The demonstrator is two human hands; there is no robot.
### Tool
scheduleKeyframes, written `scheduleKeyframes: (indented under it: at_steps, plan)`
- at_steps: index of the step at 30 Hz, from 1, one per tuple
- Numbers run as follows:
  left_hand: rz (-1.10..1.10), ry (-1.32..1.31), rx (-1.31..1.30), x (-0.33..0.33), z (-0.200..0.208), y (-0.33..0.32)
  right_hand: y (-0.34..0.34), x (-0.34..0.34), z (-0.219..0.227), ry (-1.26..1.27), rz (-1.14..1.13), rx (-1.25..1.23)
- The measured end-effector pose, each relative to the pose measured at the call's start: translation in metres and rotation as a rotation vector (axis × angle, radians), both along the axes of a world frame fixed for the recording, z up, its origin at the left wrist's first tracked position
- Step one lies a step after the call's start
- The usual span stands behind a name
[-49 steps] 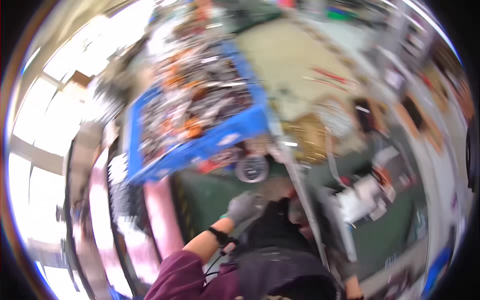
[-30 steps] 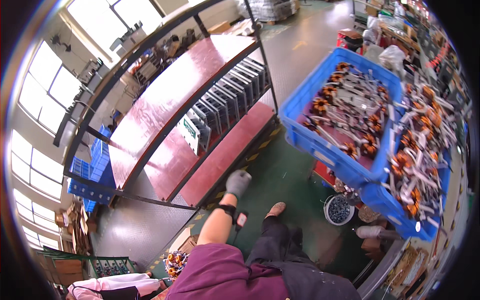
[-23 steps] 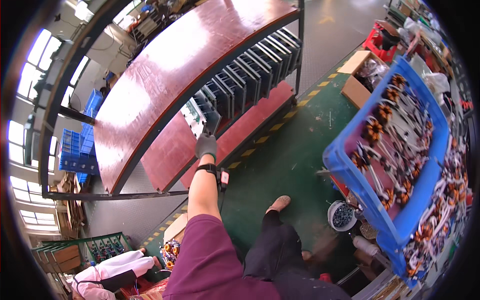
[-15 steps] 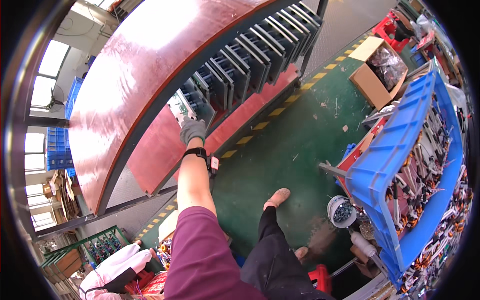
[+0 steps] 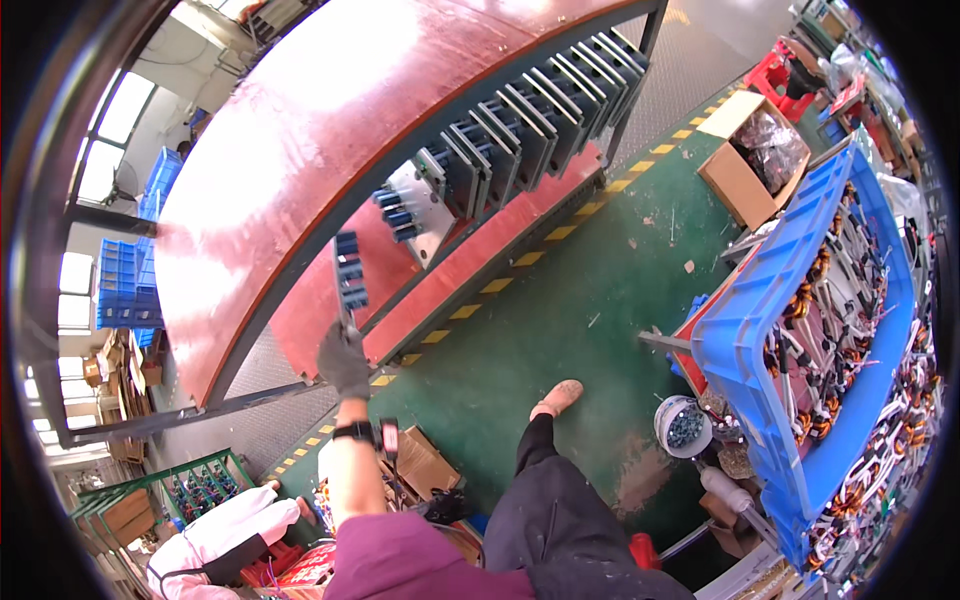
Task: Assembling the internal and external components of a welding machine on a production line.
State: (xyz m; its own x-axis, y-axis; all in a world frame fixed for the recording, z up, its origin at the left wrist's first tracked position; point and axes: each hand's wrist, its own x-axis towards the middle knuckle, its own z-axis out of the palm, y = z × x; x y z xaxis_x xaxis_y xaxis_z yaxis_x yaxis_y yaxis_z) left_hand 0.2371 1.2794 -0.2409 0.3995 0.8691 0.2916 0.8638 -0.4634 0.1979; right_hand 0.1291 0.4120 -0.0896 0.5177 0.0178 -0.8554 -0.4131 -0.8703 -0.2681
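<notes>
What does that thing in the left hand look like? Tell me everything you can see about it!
It's a narrow-looking board, seen nearly edge-on. A row of chunky, dark blue parts runs along it, and its pale edge looks like metal. It stands lengthwise away from the person, its near end gripped by the left hand. In the picture it appears in front of the reddish lower shelf; whether it touches that is hard to tell. Its broad face is mostly turned out of sight.

head: fisheye, worn on the person's head | aimed steeply down over the legs (image 5: 560, 510) | left hand (image 5: 345, 362) seen from near | rack (image 5: 300, 120) taken in at left, blue crate (image 5: 790, 275) at right, green floor (image 5: 520, 320) between
</notes>
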Motion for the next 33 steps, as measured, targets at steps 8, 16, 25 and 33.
scheduleKeyframes:
  at_steps: [8, 16, 25, 33]
  plan:
    - [-0.424, -0.378, -0.238, -0.062, 0.191, -0.185, 0.103, 0.057, 0.021, -0.36, -0.048, 0.175]
    - [-1.573, -0.132, -0.113, -0.15, 0.361, -0.402, 0.121, -0.003, 0.067, -0.321, -0.234, 1.042]
    - [-2.762, -0.388, 0.346, -0.167, 0.415, -0.633, 0.002, -0.07, 0.166, -0.537, -1.196, 1.9]
    - [-2.531, 0.015, -1.087, -0.101, 0.412, -0.82, -0.161, -0.2, 0.21, -1.487, -1.535, 1.155]
